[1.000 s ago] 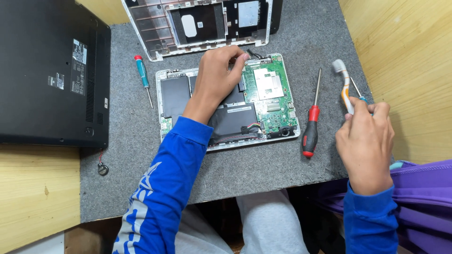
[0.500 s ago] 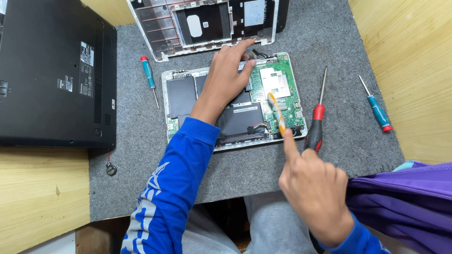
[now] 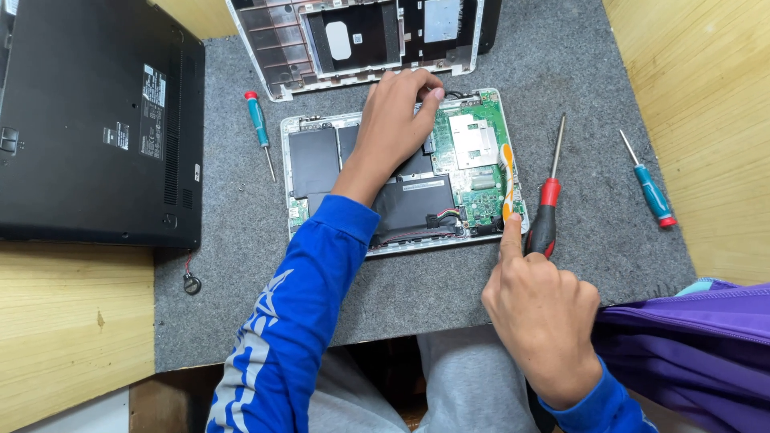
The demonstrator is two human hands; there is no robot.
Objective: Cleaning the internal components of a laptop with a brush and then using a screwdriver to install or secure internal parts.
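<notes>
Grey felt mat (image 3: 449, 289) across the wooden bench; closed black laptop (image 3: 96, 120) at far left, underside up, pale rectangular labels near its right edge; detached bottom cover (image 3: 353, 36) at the top; opened small laptop (image 3: 401, 172) in the middle, black battery beside green board; left hand (image 3: 397, 120) flat on it, fingers spread, gripping nothing; right hand (image 3: 541, 309) closed around an orange-and-white toothbrush (image 3: 507, 180), bristles over the board; red-handled screwdriver (image 3: 547, 212) just beside; teal screwdrivers (image 3: 654, 192) either side; coin cell (image 3: 191, 282) lower left.

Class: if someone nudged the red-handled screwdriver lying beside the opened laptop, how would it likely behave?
The red-handled screwdriver looks rigid, so it would likely shift as one piece. Its rounded handle might roll, though the grey felt mat probably slows it.
</notes>
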